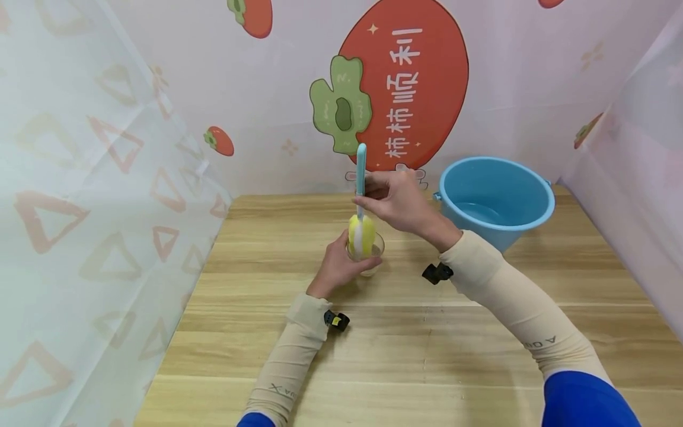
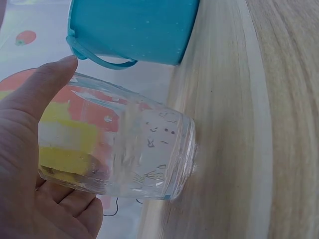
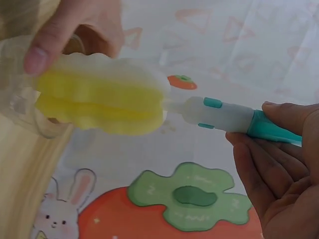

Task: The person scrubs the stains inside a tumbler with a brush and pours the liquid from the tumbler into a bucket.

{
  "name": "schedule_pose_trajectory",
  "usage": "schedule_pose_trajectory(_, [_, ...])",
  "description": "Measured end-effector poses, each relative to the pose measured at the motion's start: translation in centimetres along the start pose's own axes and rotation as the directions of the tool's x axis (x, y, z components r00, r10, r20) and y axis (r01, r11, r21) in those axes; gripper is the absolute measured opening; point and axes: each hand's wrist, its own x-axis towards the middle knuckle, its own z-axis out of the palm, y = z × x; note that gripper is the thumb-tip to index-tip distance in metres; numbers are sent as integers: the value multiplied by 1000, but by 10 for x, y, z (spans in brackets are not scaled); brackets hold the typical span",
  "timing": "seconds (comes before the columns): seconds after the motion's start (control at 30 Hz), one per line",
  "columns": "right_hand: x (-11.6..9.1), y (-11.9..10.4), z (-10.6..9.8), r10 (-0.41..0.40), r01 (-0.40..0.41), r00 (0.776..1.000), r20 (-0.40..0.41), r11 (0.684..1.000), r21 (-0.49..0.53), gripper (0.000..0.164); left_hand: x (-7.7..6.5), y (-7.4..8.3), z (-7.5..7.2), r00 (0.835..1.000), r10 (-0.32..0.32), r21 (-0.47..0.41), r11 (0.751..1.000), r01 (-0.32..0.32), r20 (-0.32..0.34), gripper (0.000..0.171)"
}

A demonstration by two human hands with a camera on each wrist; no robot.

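A pale fabric backdrop printed with red persimmons (image 1: 277, 107) is filling the top and both sides of the head view, its largest persimmon print (image 1: 421, 83) sitting at the upper centre. Below it, a light wood-grain worktop (image 1: 389, 356) is stretching across the middle and lower part of the frame. Two long beige fabric sleeves are reaching in: the right one (image 1: 512, 302) from the lower right, the left one (image 1: 299, 350) from the bottom, left of centre. A round blue plastic bucket (image 1: 496, 190) is standing upright near the back of the worktop, right of centre.

At the centre of the frame, the right hand (image 1: 402, 201) is pinching a turquoise-and-white long-handled brush (image 3: 214, 114), its thumb and fingers closing around the lower handle. The brush is pointing downward, the turquoise end of its handle showing above the hand. The left hand (image 1: 341, 261) is wrapping its thumb and fingers around a clear tapered drinking glass (image 2: 134, 144), just below the right hand. The brush's ridged yellow-and-white sponge head (image 3: 104, 99) is sitting partly inside the glass, its upper part sticking out above the rim. The base of the glass is lying very close to the worktop in the left wrist view; whether they are touching cannot be told. A small black device is sitting at each wrist, right (image 1: 437, 273) and left (image 1: 337, 321).
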Motion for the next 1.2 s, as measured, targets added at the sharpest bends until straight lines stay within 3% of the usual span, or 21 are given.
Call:
schedule_pose_trajectory(0.13, [6,-9,-5,-31,31,999,-9,1000,-4,30,1,0,-1,1000,25,-19,1000,-25,5,65])
schedule_pose_trajectory(0.3, [8,-10,-5,-10,11,1000,11,999,-36,30,2,1,-2,1000,29,-22,999,-29,4,65])
schedule_pose_trajectory(0.47, [0,3,5,2,2,999,43,996,-90,25,3,4,-3,1000,-7,-14,1000,7,2,72])
schedule_pose_trajectory(0.73, [-14,22,23,43,-39,997,61,997,-73,18,2,5,-3,1000,-22,25,999,22,4,90])
schedule_pose_trajectory(1.2, [14,-18,-13,-40,42,999,21,994,-99,31,-2,2,-2,1000,-6,-36,999,6,-3,77])
